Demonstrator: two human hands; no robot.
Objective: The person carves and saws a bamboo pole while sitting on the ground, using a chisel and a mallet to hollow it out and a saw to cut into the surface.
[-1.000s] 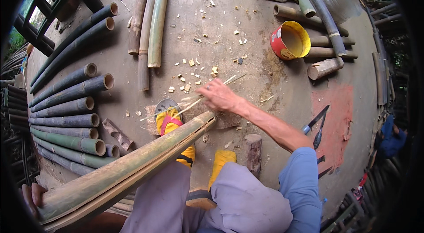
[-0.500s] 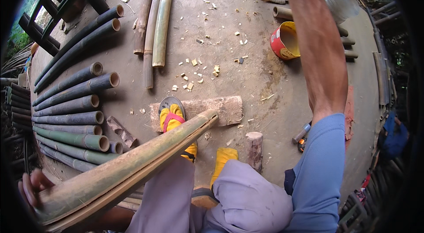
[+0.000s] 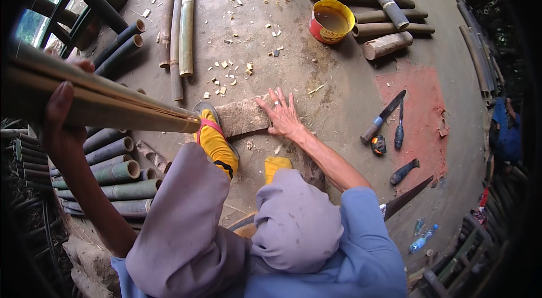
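A long bamboo pole, split lengthwise, slants in from the left, raised at its near end. My left hand is closed round that raised part, with some fingers hidden behind it. The pole's far end comes down by my left foot, in a yellow sock and a sandal with a red strap. Under that foot lies a rough flat wooden block. My right hand rests on the block's right end, fingers spread, a ring on one of them. Dark shadow shows along the block's near edge.
Dark bamboo poles are stacked at left; three more lie ahead. A red-yellow bucket of liquid stands far right near bamboo lengths. A large knife, tape measure and saw lie right.
The bamboo pole's far end has shifted left off the block's middle, and its near end has risen with my left hand. My right hand has come back from far right onto the block.
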